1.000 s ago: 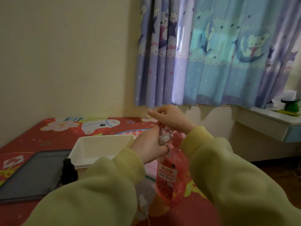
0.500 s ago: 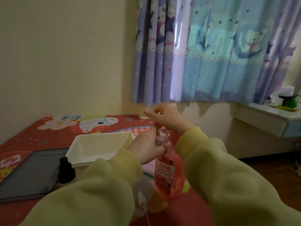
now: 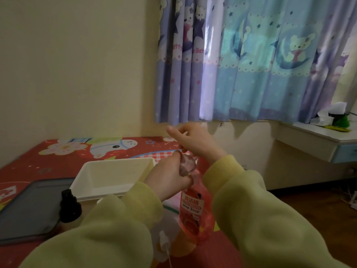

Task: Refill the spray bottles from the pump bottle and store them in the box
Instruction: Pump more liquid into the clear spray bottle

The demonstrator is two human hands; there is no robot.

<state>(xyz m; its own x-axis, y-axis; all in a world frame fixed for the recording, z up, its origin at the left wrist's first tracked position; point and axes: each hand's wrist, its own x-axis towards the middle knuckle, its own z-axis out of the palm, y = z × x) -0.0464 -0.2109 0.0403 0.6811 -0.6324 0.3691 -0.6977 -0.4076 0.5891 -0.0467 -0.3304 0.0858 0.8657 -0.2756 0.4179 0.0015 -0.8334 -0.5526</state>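
At the far left a flat grey tray (image 3: 29, 207) lies on the red cartoon-print tabletop (image 3: 48, 157). Just beside its right edge stands a dark spray bottle (image 3: 69, 206), upright with its black top on. Behind that bottle sits the white box (image 3: 114, 176), open, with nothing showing inside it. Lower down, between your two yellow sleeves, a white spray head (image 3: 163, 237) with a thin tube lies loose near the bottom edge.

Your left hand (image 3: 170, 176) is raised in front of the box's right end. Its fingers (image 3: 188, 179) are curled round a small clear bottle (image 3: 186, 166), held tilted against the top of the pink pump bottle (image 3: 193, 207). The pump bottle stands upright on the tabletop, label towards you.

Your right hand (image 3: 195, 141) sits over the pump bottle's top, fingers bent and forefinger stretched to the left. The pump head is hidden beneath it, so I cannot tell whether you grip it or only press.

Behind hangs a blue bear-print curtain (image 3: 251, 64), and a white shelf (image 3: 316, 140) juts out at the right.
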